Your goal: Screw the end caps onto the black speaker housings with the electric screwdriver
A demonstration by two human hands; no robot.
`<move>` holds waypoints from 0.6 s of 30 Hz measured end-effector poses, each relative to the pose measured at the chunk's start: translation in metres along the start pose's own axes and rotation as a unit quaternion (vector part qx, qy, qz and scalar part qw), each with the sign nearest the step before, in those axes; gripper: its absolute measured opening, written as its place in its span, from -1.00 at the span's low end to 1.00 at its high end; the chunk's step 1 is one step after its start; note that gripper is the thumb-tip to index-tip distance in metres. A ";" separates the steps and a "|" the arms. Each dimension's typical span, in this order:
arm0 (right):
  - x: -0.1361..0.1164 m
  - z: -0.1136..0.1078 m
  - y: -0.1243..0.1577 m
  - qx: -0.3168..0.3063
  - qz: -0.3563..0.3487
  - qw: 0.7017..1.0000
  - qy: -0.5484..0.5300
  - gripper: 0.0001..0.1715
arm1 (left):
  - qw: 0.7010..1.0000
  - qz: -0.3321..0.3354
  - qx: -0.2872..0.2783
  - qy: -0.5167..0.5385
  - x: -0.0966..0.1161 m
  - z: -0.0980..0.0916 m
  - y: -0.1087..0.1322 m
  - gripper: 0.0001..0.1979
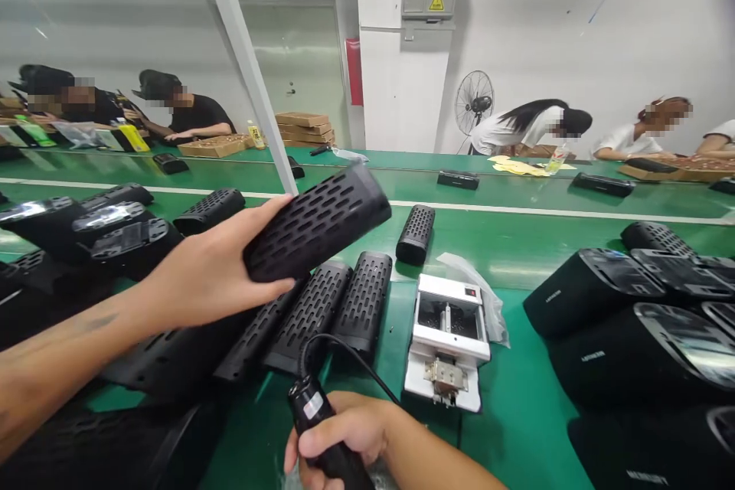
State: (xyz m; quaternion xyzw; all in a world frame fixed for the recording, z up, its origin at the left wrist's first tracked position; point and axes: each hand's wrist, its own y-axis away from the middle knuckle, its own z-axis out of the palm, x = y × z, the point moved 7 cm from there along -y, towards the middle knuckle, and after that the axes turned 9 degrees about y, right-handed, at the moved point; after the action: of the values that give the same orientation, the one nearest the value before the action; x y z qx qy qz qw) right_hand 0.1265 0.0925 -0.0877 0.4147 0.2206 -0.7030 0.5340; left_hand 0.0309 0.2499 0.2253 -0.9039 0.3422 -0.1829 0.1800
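My left hand (pixel 210 268) grips one end of a black perforated housing (pixel 325 218), raised and tilted above the green bench. Several similar perforated housings (pixel 363 298) lie below it. Lower down, my right hand (pixel 344 440) is wrapped round a black cylindrical tool (pixel 321 421) with a small white label and a black cable looping from its top. The tool's lower end is out of view. Right of the housings stands a white device (pixel 446 341) with a metal mechanism at its front. One more perforated housing (pixel 416 233) lies behind the device.
Large black units (pixel 602 352) are stacked at the right, and black housings (pixel 51 245) crowd the left. A clear plastic bag (pixel 488 306) lies beside the white device. A slanted metal post (pixel 246 61) rises behind the bench. Several people sit or bend over the far side.
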 end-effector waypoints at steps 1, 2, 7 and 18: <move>-0.001 0.002 0.000 -0.005 0.001 1.000 -0.001 -0.05 | 0.999 0.035 0.010 -0.018 0.001 -0.009 0.021 0.18; -0.002 0.004 0.000 -0.011 0.003 1.000 -0.002 -0.07 | 0.998 0.061 0.015 -0.031 0.000 -0.016 0.041 0.17; 0.000 0.012 0.001 -0.029 0.005 1.000 0.000 -0.08 | 0.995 0.082 -0.005 -0.063 -0.010 -0.037 0.118 0.12; 0.011 0.006 0.017 0.011 -0.071 0.997 -0.027 -0.33 | 0.988 0.064 -0.121 -0.073 0.018 -0.068 0.187 0.14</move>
State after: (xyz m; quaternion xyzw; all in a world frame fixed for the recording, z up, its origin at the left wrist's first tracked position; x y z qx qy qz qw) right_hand 0.1388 0.0760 -0.0910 0.3848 0.2271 -0.7523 0.4841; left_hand -0.0909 0.0934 0.2041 -0.9063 0.4045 -0.0620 0.1051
